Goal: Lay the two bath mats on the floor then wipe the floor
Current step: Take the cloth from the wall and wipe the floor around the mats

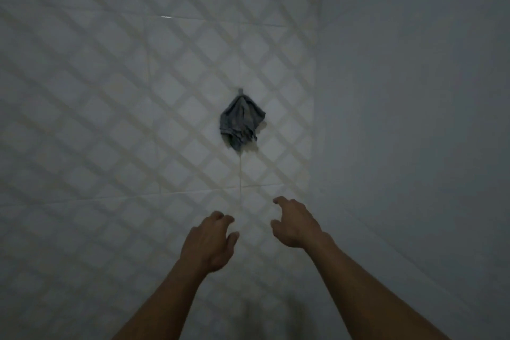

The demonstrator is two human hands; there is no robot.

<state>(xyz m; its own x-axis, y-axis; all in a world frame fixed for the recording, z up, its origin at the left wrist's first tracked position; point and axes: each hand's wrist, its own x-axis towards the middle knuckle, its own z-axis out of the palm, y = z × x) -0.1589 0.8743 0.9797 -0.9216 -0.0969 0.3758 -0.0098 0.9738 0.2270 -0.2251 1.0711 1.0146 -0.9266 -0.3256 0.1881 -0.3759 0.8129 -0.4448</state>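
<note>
Wall: tiled wall (116, 96) with a diamond lattice pattern is filling the view; a plain side wall (414, 91) is meeting it at 3 o'clock.
Cloth: grey cloth (242, 122) is hanging bunched from a small hook (240, 90), long axis running 12 to 6 o'clock.
Mats: no bath mat is showing in this view.
Left hand: left hand (210, 240) is reaching up with fingers loosely curled, holding nothing.
Right hand: right hand (296, 222) is reaching up with fingers spread and relaxed, holding nothing.
Bearing: cloth is lying at 12 o'clock from both hands, well apart from them.
Nearer hand: right hand is sitting slightly closer to the cloth.
Judgement: next move is probably lifting the cloth off the hook, for wiping.
</note>
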